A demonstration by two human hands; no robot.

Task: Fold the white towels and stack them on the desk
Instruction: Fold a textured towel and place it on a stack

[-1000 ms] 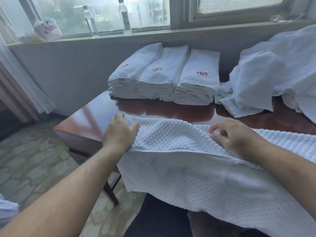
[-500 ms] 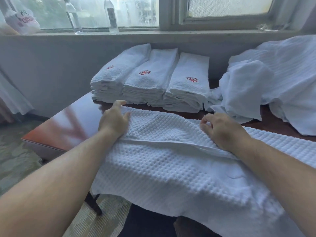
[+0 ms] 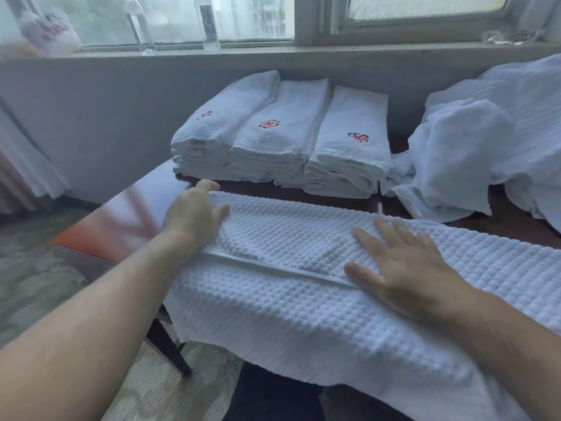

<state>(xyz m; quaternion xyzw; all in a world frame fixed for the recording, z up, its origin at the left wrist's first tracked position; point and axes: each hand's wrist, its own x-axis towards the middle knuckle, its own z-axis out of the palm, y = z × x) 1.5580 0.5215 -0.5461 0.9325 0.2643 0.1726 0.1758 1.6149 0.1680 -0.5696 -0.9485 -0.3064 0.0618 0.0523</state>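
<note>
Two bare hands lie on a white waffle-weave towel (image 3: 303, 287) in the head view, the only view given. That towel stretches across the near part of the dark red desk (image 3: 127, 220), one long edge folded over so that a hem line runs across its middle, and its near portion hangs off the desk's front edge. Its left end lies near the desk's left edge, and its right end runs out of the picture. The left hand (image 3: 194, 217) sits at the towel's left end, thumb stretched out toward the far edge; how its other fingers lie I cannot tell, since the back of the hand hides them. The right hand (image 3: 403, 268) lies flat with fingers spread and straight, palm pressed down on the folded layer just beyond the hem. Behind the towel, three stacks of folded towels (image 3: 282, 147) stand side by side against the wall, each top one bearing a red embroidered mark. Right of them lies a heap of unfolded white towels (image 3: 485, 147). On the windowsill (image 3: 273, 51) above stand two clear bottles (image 3: 208, 22) and a white plastic bag (image 3: 50, 34).
</note>
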